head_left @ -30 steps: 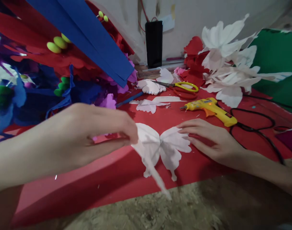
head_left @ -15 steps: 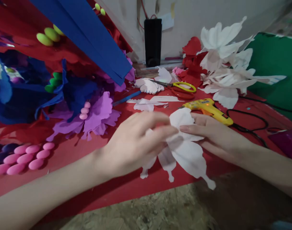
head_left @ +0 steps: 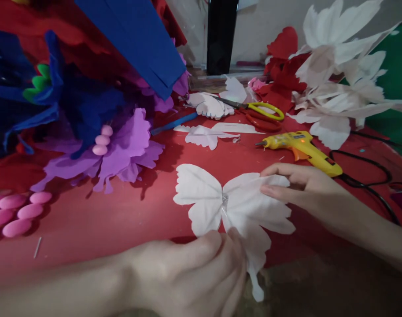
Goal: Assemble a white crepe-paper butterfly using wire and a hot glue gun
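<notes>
Your right hand (head_left: 298,185) is pinching the right wing of the white paper butterfly cutout (head_left: 201,193) | your left hand (head_left: 194,273), curled, is seemingly pinching its lower wing | cutout is lying on the red surface (head_left: 105,220).

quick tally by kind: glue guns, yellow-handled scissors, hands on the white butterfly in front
glue gun: 1
yellow-handled scissors: 1
hands on the white paper butterfly: 2, the left hand at its lower wing and the right hand at its upper right wing
total: 4
</notes>
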The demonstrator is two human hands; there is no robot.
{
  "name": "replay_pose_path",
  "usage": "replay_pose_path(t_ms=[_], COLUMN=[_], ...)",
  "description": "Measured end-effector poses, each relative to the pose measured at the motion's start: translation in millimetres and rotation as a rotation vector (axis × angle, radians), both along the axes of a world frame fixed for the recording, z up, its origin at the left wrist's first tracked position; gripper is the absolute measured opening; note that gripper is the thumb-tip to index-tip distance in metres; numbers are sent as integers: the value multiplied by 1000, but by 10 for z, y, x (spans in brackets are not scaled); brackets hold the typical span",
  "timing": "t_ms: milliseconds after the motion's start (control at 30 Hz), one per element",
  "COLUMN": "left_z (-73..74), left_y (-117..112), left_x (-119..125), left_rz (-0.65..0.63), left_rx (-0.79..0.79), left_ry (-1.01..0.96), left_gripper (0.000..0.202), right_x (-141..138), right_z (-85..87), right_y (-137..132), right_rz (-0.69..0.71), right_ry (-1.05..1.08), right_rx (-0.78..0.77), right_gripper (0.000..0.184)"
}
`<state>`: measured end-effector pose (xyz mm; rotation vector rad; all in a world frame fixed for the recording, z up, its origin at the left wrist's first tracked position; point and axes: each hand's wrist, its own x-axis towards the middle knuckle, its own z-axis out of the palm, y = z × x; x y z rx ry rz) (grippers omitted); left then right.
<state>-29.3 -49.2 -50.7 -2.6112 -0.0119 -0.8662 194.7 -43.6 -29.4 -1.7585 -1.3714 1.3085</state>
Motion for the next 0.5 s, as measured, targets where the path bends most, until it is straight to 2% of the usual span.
replay_pose_path(t_ms=[167,300,500], left_z=[-92,-116,-119], left_y=[22,13,17], left_x=[-20,-6,-5], left_rz=[28,62,95], left_rx=[-80,-194,-141], left_ry=[-9,25,100], left_gripper=[36,48,41], right_x=[22,65,54], right_z=[-42,-114,-160], right_y=[90,96,96], right_rz=[87,148,164], right_ry=[-209,-290,-369], right_rx=[157,288,376], right_gripper=[39,32,28])
